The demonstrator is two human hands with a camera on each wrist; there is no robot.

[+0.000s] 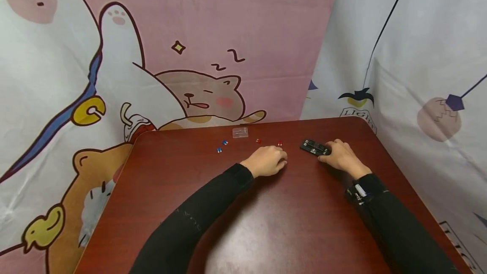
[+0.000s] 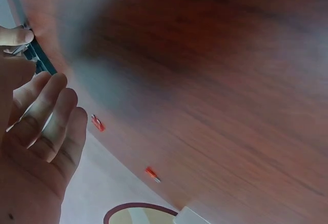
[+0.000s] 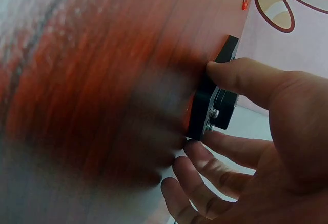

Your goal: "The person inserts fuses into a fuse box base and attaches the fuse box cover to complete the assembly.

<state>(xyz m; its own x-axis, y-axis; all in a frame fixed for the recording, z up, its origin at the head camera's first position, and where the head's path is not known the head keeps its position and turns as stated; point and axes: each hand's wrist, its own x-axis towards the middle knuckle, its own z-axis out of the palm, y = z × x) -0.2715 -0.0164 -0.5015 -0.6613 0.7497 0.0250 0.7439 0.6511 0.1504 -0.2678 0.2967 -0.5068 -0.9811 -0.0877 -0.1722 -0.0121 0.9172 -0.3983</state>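
Observation:
A black block [image 1: 313, 147] with metal screws lies at the table's back right; it also shows in the left wrist view [image 2: 45, 62] and the right wrist view [image 3: 202, 101]. My right hand [image 1: 342, 157] [image 3: 271, 131] grips its right end between thumb and fingers. Left of the block, my left hand [image 1: 266, 161] [image 2: 41, 126] hangs low over the table, fingers loosely bent, with nothing visibly held. Beyond it lie two small red pieces with metal prongs, one [image 1: 280, 143] nearer the block, the other [image 1: 258, 141] farther left.
Two small blue pieces, one [image 1: 225, 142] behind the other [image 1: 219, 150], lie left of the red ones. A clear plastic case [image 1: 240, 132] is at the back edge of the brown table [image 1: 171, 193]. Printed cloth [image 1: 266, 54] hangs behind and beside the table.

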